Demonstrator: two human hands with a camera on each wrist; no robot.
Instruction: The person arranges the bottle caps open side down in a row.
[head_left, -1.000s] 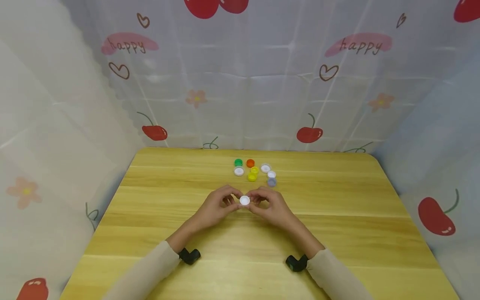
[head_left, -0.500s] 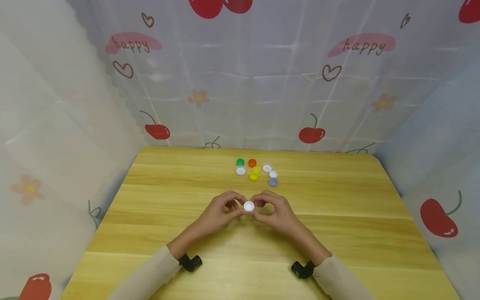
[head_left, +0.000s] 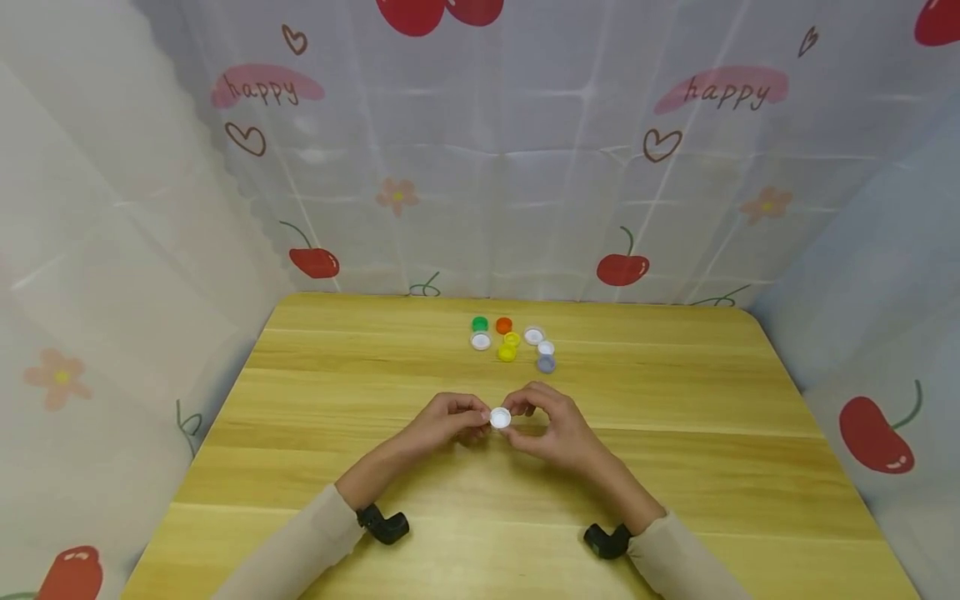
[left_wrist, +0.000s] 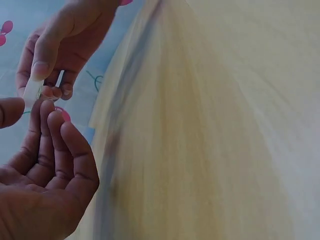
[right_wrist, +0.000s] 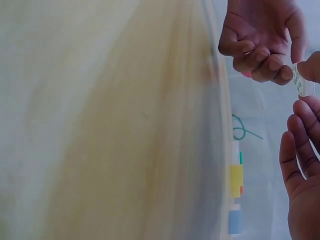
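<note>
1. Reference point: the orange cap (head_left: pixel 504 325), on the wooden table (head_left: pixel 675 400) towards its far edge. All positions are taken from it.
2. Held white cap (head_left: pixel 500 418): raised off the table, nearer the person than the orange cap and almost in line with it. Its round, rimmed face is turned to the head camera; the right wrist view shows small green marks on its side.
3. Right hand (head_left: pixel 555 427): thumb and forefinger clamped on the right edge of the held white cap.
4. Left hand (head_left: pixel 448 421): thumb and fingertips pinched together on its left edge.
5. Left of the orange cap: a green cap (head_left: pixel 480 324), just beside; a pale-rimmed cap (head_left: pixel 481 342) lies left and nearer the person.
6. Directly nearer the person: a far yellow cap (head_left: pixel 512 339), then a near yellow cap (head_left: pixel 507 353).
7. Right of the orange cap, in a slanting row: a whitish cap (head_left: pixel 534 335), a small white cap (head_left: pixel 546 348), a grey cap (head_left: pixel 546 364).
8. Beyond the orange cap: a cherry-patterned curtain (head_left: pixel 495 225).
</note>
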